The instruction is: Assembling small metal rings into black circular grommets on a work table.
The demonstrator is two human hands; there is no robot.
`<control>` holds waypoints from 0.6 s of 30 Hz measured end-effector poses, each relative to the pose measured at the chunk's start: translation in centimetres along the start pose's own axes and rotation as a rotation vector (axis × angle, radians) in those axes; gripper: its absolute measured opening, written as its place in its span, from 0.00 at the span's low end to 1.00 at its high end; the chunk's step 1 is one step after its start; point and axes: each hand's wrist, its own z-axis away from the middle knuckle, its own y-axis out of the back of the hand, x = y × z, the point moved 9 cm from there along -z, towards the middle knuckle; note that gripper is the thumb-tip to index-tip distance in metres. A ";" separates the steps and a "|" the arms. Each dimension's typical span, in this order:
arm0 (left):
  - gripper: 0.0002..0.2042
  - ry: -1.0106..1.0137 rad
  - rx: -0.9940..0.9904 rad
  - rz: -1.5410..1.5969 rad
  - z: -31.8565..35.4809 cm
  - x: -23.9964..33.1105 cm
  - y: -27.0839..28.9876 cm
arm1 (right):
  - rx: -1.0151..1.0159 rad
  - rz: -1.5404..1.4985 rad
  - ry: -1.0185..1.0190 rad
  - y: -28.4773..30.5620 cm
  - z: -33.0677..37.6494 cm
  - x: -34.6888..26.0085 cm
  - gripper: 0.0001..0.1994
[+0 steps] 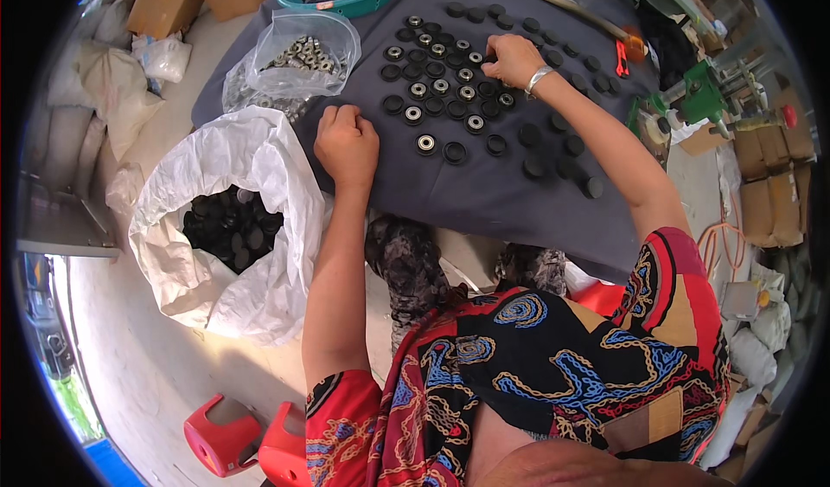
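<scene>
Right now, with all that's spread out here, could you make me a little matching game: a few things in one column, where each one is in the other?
Things:
1. teal bowl
2. white sack
3. clear bag
4. red stools

Places:
A. on the floor, beside the person's left arm
B. far edge of the dark cloth
C. on the floor, behind the person
D. on the cloth, beyond the left hand

Pairs: 1-B, 2-A, 3-D, 4-C

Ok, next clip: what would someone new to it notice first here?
Most likely the spread of small black round wheels on the dark cloth, several with shiny metal centres, where the right hand reaches in. The left hand rests closed at the cloth's near edge. Left of it gapes a big white sack of more black parts, and behind lies a clear bag of metal bearings.
</scene>
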 end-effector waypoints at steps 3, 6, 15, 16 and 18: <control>0.02 0.005 -0.005 -0.004 0.0 -0.1 0.0 | 0.208 0.064 0.122 0.9 0.7 -0.9 0.13; 0.02 0.016 -0.012 -0.002 0.0 -0.1 0.0 | 0.196 0.184 0.189 0.2 1.0 -1.5 0.10; 0.02 0.014 -0.004 -0.012 0.0 0.0 0.1 | 0.003 0.165 0.142 0.4 -1.0 0.3 0.14; 0.02 0.014 -0.003 -0.012 0.0 0.0 0.1 | -0.012 0.230 0.120 0.1 -1.0 0.2 0.16; 0.02 0.029 -0.006 0.002 0.2 -0.1 0.1 | -0.045 0.270 0.130 0.1 -1.2 -0.2 0.16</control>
